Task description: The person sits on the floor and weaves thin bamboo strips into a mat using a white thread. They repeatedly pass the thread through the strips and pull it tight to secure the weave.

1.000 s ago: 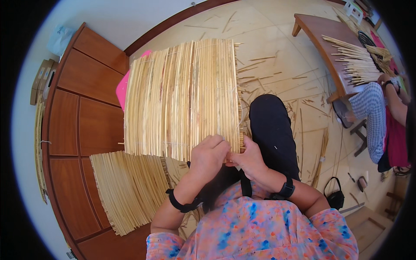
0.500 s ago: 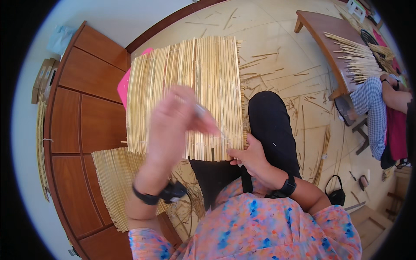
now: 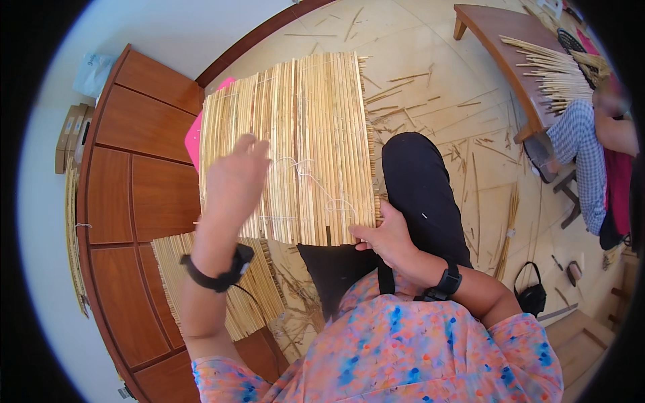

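A mat of thin straw-coloured sticks, bound by rows of pale thread, lies over my lap and reaches away from me. My right hand grips its near right corner, thumb on top and fingers underneath. Above the mat's left half is my left hand, its fingers curled closed. A loose white thread loops across the sticks from beside these fingers to near the right corner. Whatever else the left fingers hold is hidden. A short dark strip shows at the mat's near edge.
A second stick mat rests low on the left by the wooden cabinet. Something pink shows beneath the held mat. Stick scraps litter the tiled floor. At right, a person sits beside a bench bearing a stick bundle.
My left hand has swung up and left, away from the near right corner, and loose thread now lies across the mat. My right hand keeps its grip on the corner.
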`<state>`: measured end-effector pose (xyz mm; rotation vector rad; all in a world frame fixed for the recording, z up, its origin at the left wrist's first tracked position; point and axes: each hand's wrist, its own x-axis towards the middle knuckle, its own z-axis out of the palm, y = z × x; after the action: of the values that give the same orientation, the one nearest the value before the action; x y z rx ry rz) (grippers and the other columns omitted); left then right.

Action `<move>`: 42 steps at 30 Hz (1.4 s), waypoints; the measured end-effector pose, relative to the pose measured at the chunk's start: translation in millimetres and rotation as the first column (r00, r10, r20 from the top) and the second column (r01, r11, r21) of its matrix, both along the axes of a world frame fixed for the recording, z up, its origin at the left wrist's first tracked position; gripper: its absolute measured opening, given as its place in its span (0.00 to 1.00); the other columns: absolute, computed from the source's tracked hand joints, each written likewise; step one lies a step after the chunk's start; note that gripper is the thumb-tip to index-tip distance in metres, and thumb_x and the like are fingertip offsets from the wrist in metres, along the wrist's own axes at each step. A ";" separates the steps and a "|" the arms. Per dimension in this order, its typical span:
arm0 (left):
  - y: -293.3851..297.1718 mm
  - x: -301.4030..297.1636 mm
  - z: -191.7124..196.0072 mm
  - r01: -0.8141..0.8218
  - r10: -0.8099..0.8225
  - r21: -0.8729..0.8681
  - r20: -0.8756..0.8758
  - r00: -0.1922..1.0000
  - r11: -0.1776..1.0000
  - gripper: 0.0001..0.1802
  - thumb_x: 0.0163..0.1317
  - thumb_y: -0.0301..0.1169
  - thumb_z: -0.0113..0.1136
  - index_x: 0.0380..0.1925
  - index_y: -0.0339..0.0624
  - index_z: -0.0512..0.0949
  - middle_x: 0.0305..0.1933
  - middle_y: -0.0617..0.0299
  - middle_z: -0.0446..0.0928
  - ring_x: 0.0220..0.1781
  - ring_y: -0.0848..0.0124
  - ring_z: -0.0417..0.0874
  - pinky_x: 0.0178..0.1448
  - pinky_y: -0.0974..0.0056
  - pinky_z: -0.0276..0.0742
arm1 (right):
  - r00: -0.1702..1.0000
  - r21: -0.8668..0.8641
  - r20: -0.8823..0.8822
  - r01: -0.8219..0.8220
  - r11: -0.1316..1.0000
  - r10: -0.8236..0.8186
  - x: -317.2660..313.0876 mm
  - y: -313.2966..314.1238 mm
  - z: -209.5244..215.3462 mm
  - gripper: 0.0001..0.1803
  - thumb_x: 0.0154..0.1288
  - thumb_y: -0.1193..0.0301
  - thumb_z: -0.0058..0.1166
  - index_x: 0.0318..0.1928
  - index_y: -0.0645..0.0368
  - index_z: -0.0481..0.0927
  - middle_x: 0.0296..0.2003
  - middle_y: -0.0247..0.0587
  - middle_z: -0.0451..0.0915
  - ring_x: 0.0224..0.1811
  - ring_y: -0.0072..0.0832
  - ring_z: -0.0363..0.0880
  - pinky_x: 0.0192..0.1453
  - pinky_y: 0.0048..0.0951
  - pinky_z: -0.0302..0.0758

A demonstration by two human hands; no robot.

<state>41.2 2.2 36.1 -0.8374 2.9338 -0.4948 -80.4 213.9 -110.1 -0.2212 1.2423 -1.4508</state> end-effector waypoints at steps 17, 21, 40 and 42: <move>66.1 -31.3 -39.5 0.079 0.281 0.997 -0.070 0.957 -0.022 0.05 0.65 0.26 0.53 0.29 0.38 0.74 0.28 0.61 0.69 0.26 0.65 0.76 0.30 0.64 0.74 | 0.999 0.017 -0.036 0.006 1.000 -0.006 -3.4 -1.0 6.7 0.22 0.59 0.80 0.67 0.52 0.62 0.73 0.39 0.38 0.82 0.32 0.23 0.83 0.28 0.25 0.84; 60.0 -43.6 -20.2 0.504 0.709 0.758 -0.078 0.701 -0.414 0.07 0.68 0.31 0.52 0.33 0.39 0.74 0.26 0.65 0.71 0.27 0.71 0.76 0.29 0.66 0.72 | 1.000 0.056 -0.022 -0.020 0.998 0.021 -0.2 0.6 3.5 0.22 0.60 0.80 0.66 0.53 0.61 0.72 0.37 0.37 0.82 0.32 0.23 0.83 0.28 0.24 0.84; -93.0 9.3 37.5 -0.362 0.474 0.311 -0.472 0.743 0.879 0.14 0.71 0.36 0.56 0.50 0.40 0.79 0.44 0.57 0.81 0.39 0.58 0.85 0.44 0.58 0.81 | 0.996 0.029 -0.052 -0.074 0.997 0.076 10.9 -3.1 -0.9 0.22 0.59 0.80 0.65 0.53 0.63 0.72 0.38 0.38 0.82 0.31 0.22 0.83 0.26 0.22 0.81; -61.2 2.0 24.5 -0.435 0.298 -0.226 -0.458 0.837 0.872 0.16 0.69 0.35 0.60 0.54 0.46 0.78 0.64 0.60 0.74 0.48 0.55 0.86 0.49 0.53 0.83 | 0.995 0.049 -0.087 -0.053 0.997 0.057 3.6 -3.0 -6.6 0.22 0.59 0.80 0.65 0.53 0.63 0.72 0.37 0.39 0.82 0.30 0.22 0.82 0.25 0.22 0.81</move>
<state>43.2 -59.0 60.7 -1.7108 2.9483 -0.8738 -76.8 210.9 -116.7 -0.2883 1.3304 -1.3751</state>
